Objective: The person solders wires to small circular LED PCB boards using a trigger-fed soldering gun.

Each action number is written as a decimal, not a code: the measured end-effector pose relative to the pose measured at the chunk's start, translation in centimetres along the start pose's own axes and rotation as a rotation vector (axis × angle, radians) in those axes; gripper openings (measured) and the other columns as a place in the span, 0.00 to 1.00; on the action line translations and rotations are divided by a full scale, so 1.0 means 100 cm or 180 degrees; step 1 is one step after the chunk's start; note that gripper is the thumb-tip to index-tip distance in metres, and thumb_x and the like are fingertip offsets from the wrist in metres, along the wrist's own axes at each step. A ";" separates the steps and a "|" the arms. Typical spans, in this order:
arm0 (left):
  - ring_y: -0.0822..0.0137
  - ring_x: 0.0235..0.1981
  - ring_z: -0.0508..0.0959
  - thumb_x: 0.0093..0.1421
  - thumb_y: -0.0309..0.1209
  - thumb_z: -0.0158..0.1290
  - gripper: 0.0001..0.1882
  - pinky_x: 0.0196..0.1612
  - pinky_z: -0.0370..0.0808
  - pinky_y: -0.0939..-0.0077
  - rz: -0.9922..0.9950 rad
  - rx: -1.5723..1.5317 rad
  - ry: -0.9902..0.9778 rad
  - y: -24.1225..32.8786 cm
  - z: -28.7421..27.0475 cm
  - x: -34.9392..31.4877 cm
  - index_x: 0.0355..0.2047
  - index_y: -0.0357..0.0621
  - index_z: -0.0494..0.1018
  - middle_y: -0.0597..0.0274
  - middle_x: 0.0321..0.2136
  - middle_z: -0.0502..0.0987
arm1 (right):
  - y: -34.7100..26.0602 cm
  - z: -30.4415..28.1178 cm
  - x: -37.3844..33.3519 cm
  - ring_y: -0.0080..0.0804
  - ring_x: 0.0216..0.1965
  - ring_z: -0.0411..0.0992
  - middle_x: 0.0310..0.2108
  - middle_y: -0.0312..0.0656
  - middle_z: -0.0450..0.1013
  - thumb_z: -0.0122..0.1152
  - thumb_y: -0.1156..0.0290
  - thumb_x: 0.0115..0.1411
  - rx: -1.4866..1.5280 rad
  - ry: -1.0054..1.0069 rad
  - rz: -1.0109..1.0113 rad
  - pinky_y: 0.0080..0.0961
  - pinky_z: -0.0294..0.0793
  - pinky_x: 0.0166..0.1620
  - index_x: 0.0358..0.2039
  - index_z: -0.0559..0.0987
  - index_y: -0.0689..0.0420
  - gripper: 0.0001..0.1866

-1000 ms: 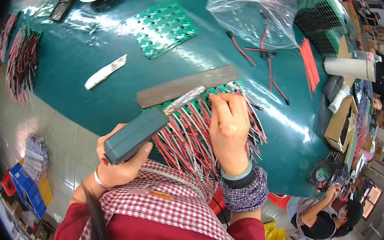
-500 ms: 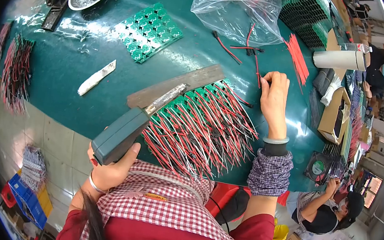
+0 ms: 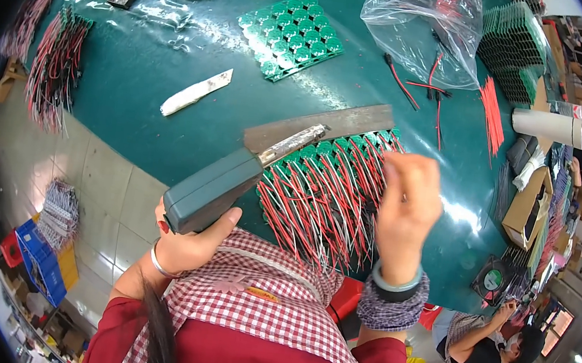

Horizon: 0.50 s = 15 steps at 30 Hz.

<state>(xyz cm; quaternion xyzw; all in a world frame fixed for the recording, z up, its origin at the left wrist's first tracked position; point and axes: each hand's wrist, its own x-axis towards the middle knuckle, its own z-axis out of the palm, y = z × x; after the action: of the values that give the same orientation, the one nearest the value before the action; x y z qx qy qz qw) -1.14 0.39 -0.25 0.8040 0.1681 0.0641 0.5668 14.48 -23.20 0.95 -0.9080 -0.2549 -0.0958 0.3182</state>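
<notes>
My left hand grips the grey-green handle of a gun-shaped tool; its silver tip rests at the left end of a row of green circuit boards with red and white wires fanning toward me. My right hand hovers blurred over the right part of those wires, back toward the camera and fingers curled; whether it holds a wire is hidden. A flat grey metal strip lies along the far side of the boards.
On the teal table lie a white-wrapped knife, a green board panel, a clear plastic bag, loose red wires and wire bundles. Another person sits at lower right. A blue crate stands on the floor.
My right hand reached out to the loose red wires at the far right, then came back over the wired boards. The tool's tip has returned to the boards' left end.
</notes>
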 end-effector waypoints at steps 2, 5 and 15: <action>0.68 0.26 0.80 0.51 0.23 0.63 0.12 0.32 0.76 0.75 -0.0006 -0.0041 0.0022 0.001 -0.001 -0.003 0.38 0.37 0.79 0.58 0.29 0.82 | -0.018 0.022 -0.006 0.42 0.33 0.72 0.32 0.45 0.72 0.61 0.86 0.52 0.0211 -0.0129 -0.0040 0.35 0.73 0.36 0.37 0.80 0.60 0.11; 0.67 0.25 0.80 0.51 0.22 0.62 0.11 0.31 0.76 0.75 0.0275 0.0076 -0.0053 -0.006 -0.004 -0.004 0.37 0.37 0.79 0.58 0.28 0.81 | -0.021 0.043 -0.010 0.41 0.32 0.72 0.30 0.43 0.72 0.63 0.86 0.50 0.0186 -0.0082 -0.0287 0.34 0.73 0.34 0.36 0.80 0.61 0.12; 0.68 0.24 0.78 0.49 0.18 0.62 0.11 0.26 0.73 0.77 0.0100 -0.0077 -0.0269 -0.003 -0.008 -0.003 0.35 0.34 0.78 0.58 0.29 0.78 | -0.016 0.061 -0.017 0.38 0.31 0.71 0.30 0.41 0.72 0.64 0.83 0.49 -0.0078 0.0007 -0.0503 0.33 0.71 0.34 0.37 0.81 0.61 0.12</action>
<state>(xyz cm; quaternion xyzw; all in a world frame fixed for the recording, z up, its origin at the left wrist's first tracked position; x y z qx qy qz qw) -1.71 1.14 -0.23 0.8016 0.1306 0.0410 0.5821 12.30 -19.02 -3.52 -0.8888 -0.3243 -0.1247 0.2988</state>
